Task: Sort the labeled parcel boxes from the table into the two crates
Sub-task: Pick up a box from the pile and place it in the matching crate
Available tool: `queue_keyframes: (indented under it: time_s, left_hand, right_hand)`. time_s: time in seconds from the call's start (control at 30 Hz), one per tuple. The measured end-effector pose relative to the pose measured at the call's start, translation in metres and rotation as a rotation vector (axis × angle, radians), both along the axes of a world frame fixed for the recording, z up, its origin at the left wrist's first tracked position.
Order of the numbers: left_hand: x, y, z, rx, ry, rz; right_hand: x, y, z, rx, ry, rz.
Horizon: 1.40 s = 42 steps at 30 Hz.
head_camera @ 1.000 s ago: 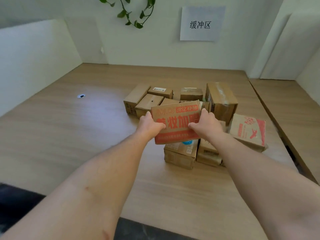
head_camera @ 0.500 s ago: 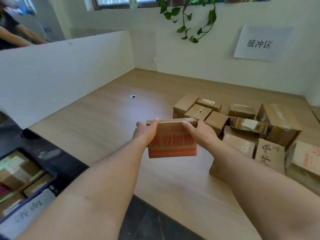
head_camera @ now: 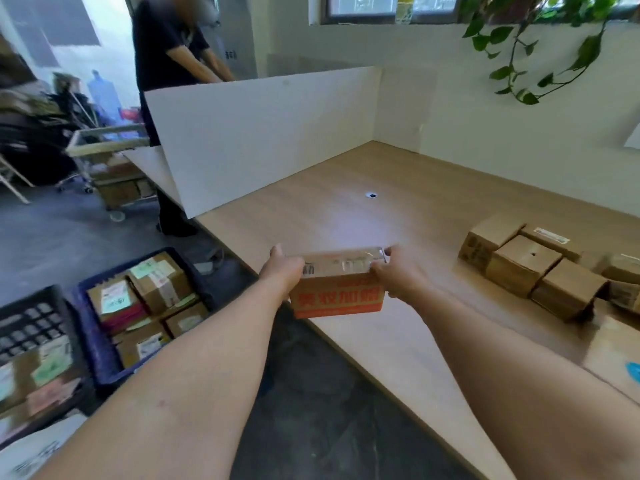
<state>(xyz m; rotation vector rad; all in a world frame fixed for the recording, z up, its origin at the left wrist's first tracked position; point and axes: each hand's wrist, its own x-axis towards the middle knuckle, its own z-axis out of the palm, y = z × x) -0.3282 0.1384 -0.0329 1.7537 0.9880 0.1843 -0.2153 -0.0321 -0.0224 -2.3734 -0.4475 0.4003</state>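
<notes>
Head view: blue crate point(head_camera: 104, 370) lower left, box pile point(head_camera: 526, 265) right; left hand point(head_camera: 282, 271) and right hand point(head_camera: 398, 275) curl fingers round the red-printed parcel point(head_camera: 337, 296) ends, long axis left-right, barcode up.

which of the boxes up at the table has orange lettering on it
The held box, gripped at its ends by the left hand and the right hand. Its near side shows orange characters; the table boxes show no orange.

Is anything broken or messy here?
Nothing looks broken or spilled. The parcels in the blue crate lie tilted at mixed angles, and a wrinkled parcel lies on the table. The orange-printed box between the left hand and right hand looks intact.
</notes>
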Motion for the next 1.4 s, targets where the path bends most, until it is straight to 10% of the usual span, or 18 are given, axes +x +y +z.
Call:
queue_keyframes:
  time_s: [0.7, 1.4]
  left_hand:
    - [-0.216, 0.204, -0.029, 0.136, 0.049, 0.536]
    - [-0.296, 0.398, -0.067, 0.188, 0.219, 0.502]
  right_hand:
    - [-0.157, 0.264, -0.028, -0.005, 0.055, 0.552]
    - [-0.192, 0.527, -0.066, -0.039, -0.073, 1.069]
